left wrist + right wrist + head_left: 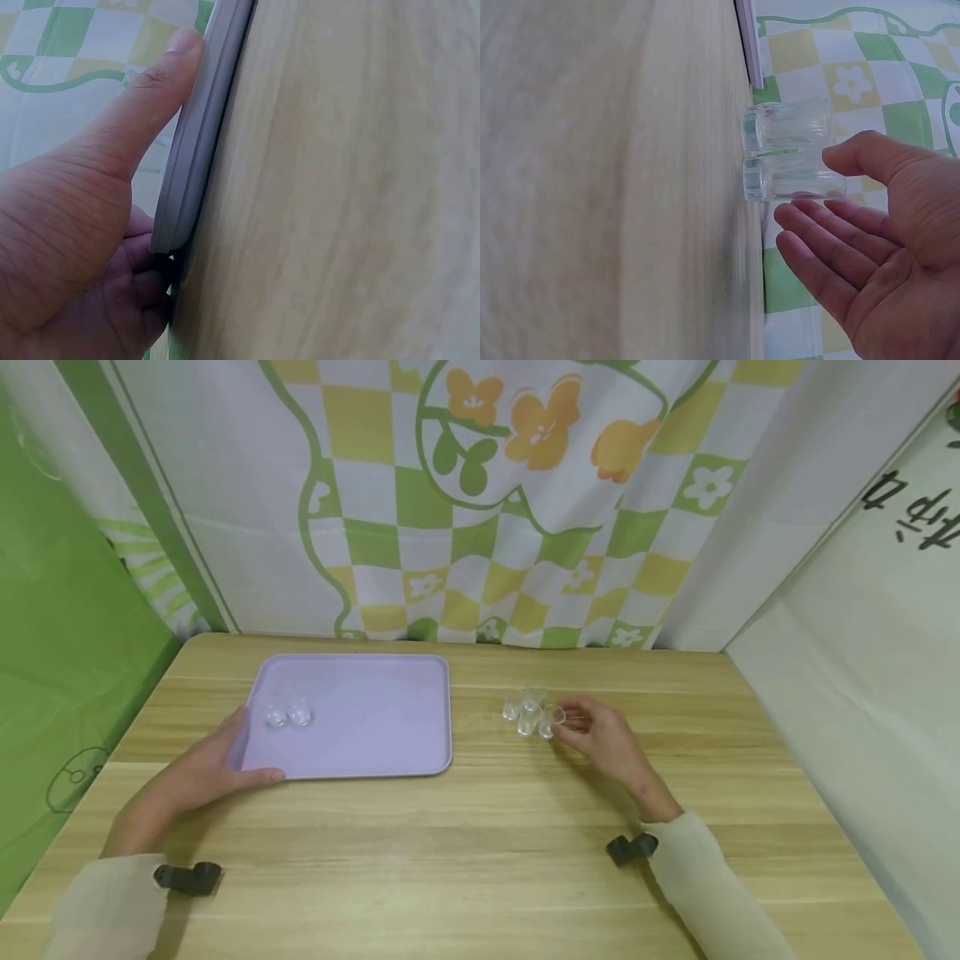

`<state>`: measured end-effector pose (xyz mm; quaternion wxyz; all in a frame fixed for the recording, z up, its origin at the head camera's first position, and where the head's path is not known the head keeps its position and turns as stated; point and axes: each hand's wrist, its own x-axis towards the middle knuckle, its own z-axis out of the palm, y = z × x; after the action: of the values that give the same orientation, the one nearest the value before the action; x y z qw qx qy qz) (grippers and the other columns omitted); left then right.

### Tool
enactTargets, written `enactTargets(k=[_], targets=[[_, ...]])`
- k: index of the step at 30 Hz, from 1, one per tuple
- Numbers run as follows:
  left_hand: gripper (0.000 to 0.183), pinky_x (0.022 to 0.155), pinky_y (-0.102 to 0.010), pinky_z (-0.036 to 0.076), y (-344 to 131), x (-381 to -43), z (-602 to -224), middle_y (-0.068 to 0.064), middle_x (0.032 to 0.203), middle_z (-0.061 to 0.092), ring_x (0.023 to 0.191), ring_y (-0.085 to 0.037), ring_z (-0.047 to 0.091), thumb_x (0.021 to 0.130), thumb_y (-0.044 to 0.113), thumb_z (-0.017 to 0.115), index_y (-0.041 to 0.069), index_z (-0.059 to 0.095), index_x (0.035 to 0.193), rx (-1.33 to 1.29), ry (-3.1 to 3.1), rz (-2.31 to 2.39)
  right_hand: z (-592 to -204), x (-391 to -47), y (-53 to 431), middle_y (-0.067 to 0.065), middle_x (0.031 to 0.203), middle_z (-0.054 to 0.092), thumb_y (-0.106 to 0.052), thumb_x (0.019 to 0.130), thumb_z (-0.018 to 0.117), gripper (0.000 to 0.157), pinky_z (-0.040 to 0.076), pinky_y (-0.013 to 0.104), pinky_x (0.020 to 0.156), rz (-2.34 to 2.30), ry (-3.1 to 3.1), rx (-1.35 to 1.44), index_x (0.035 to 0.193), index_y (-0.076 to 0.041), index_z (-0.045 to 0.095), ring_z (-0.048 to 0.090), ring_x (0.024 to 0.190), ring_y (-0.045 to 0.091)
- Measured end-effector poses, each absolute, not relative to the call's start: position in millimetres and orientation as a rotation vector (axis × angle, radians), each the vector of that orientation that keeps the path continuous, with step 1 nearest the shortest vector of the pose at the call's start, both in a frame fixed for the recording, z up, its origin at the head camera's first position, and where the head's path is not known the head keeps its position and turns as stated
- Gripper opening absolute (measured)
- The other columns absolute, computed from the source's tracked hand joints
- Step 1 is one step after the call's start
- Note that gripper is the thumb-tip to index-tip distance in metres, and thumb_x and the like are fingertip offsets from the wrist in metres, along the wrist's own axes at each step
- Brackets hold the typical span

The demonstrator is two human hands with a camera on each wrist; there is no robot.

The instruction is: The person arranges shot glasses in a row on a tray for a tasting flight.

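A lilac tray [375, 718] lies on the wooden table, two small clear glasses [288, 717] standing near its left side. My left hand [213, 760] holds the tray's near left corner, thumb along the front rim [191, 120] and the other fingers around the side. To the right of the tray stands a tight cluster of several clear glasses [527, 714]. My right hand [603, 739] has the rightmost glass [799, 178] between thumb and fingers, its base at the tabletop. Another glass [791, 126] stands right beside it in the right wrist view.
A checked green, yellow and white curtain [495, 552] hangs along the table's back edge. Green cloth [67, 610] borders the left, and a white panel with black writing [862, 602] the right. Wooden tabletop [420, 852] extends in front of the tray.
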<state>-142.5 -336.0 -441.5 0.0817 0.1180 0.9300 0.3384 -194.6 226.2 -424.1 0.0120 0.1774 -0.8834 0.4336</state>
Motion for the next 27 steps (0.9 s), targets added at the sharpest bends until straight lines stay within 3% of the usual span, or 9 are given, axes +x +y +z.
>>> enactTargets(k=[27], targets=[[0.127, 0.117, -0.071, 0.012, -334, -141, -438, -0.039, 0.162, -0.001, 0.146, -0.060, 0.007, 0.088, 0.047, 0.081, -0.003, -0.010, 0.161, 0.308, 2.779, 0.988, -410, -191, 228, 0.023, 0.112, 0.069, 0.002, 0.093, 0.074, 0.031, 0.061, 0.027, 0.081, 1.365, -2.715, 0.557, 0.121, 0.011, 0.063, 0.073, 0.099, 0.035]])
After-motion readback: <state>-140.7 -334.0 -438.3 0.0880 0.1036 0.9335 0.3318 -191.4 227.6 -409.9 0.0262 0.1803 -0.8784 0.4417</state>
